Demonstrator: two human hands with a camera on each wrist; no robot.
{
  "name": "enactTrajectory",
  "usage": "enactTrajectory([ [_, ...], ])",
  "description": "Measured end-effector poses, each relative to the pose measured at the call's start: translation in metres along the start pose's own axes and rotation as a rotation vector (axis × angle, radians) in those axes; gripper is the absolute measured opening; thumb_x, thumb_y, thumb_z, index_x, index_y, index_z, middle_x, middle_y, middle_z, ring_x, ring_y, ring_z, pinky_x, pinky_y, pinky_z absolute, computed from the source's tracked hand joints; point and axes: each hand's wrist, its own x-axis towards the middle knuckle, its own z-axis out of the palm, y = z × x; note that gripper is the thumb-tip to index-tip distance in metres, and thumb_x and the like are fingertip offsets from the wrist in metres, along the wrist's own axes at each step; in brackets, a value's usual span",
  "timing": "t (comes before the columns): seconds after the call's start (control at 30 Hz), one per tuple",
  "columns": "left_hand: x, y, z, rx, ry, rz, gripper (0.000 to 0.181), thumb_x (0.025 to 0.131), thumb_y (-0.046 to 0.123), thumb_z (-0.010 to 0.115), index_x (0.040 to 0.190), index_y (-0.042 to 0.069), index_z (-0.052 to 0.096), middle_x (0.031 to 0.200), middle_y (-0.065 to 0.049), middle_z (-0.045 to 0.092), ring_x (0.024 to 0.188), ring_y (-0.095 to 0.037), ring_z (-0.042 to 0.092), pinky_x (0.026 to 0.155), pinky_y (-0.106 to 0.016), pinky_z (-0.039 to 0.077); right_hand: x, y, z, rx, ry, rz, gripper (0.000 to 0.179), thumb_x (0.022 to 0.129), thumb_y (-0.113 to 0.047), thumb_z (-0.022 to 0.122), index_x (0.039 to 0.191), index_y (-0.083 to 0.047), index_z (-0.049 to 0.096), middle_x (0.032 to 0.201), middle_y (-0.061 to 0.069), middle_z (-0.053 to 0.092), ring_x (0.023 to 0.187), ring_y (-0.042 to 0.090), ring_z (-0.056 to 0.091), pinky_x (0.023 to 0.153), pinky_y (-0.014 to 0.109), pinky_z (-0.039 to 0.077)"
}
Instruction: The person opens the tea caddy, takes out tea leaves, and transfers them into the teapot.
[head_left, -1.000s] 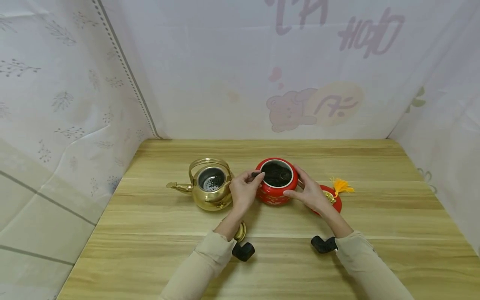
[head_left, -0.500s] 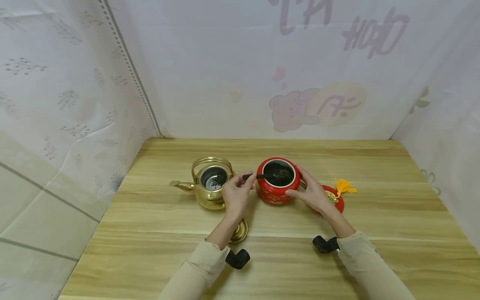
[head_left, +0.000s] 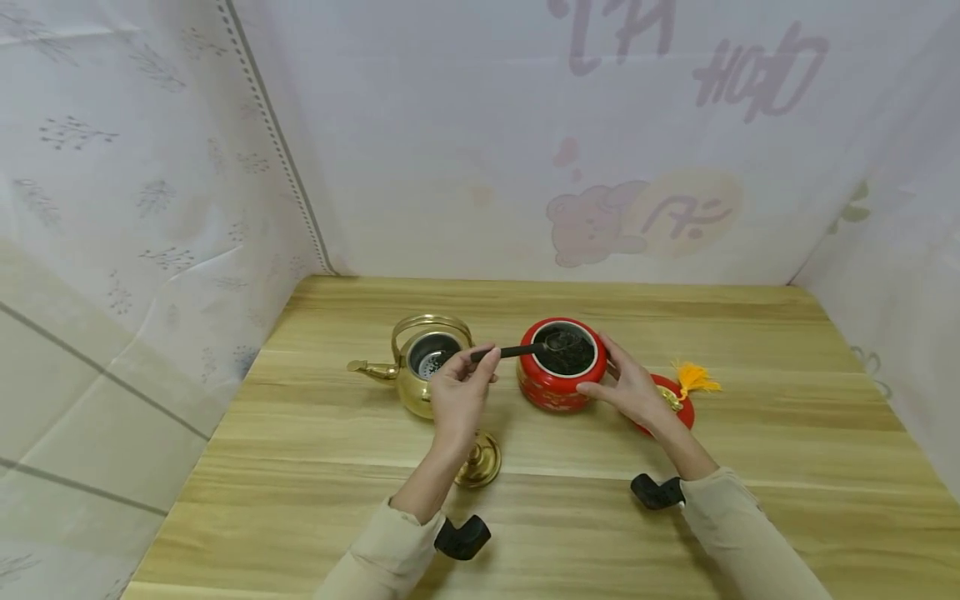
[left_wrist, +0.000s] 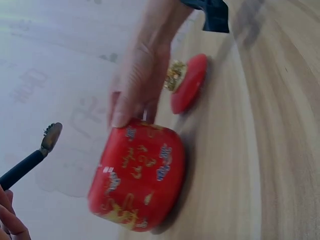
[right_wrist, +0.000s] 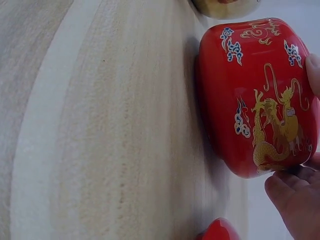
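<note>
My left hand (head_left: 457,398) pinches the dark handle of a spoon (head_left: 512,352). The spoon's metal bowl is over the mouth of a red jar (head_left: 551,393), which is filled with dark, leafy-looking bits. In the left wrist view a few dark crumbs lie on the spoon's bowl (left_wrist: 52,135), held clear above the jar's rim. My right hand (head_left: 632,390) grips the jar's right side, thumb in front and fingers behind. Gold dragons decorate the jar's wall (right_wrist: 255,100) in the right wrist view. Left of the jar, partly behind my left hand, stands a gold kettle (head_left: 414,392), uncovered, with dark bits inside.
A gold lid (head_left: 486,463) lies on the wooden table (head_left: 570,517) beside my left forearm. Behind my right hand is a red lid (head_left: 681,414) with a yellow-orange tassel (head_left: 697,377). Patterned cloth (head_left: 450,167) hangs around the table.
My left hand has drawn left and slightly back with the spoon, bringing its bowl up from inside the jar to the mouth. My right hand keeps its grip on the jar.
</note>
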Motion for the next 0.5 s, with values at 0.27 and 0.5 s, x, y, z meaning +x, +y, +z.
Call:
enactTrajectory([
  [0.27, -0.008, 0.02, -0.02, -0.098, -0.004, 0.008, 0.027, 0.084, 0.015, 0.071, 0.101, -0.005, 0.068, 0.072, 0.002, 0.062, 0.063, -0.008, 0.058, 0.06, -0.016, 0.049, -0.002, -0.007, -0.002, -0.095, 0.024, -0.03, 0.096, 0.078, -0.029, 0.077, 0.148, 0.003, 0.019, 0.153, 0.023, 0.021, 0.138, 0.04, 0.024, 0.108, 0.052, 0.029],
  [0.5, -0.013, 0.031, -0.044, -0.119, 0.047, 0.013, 0.021, 0.084, 0.014, 0.071, 0.098, -0.001, 0.069, 0.068, 0.002, 0.059, 0.059, -0.007, 0.055, 0.056, -0.016, 0.047, -0.002, -0.02, -0.003, -0.118, 0.056, -0.047, 0.094, 0.077, -0.026, 0.078, 0.148, 0.0, 0.021, 0.153, 0.021, 0.022, 0.138, 0.039, 0.025, 0.109, 0.051, 0.029],
])
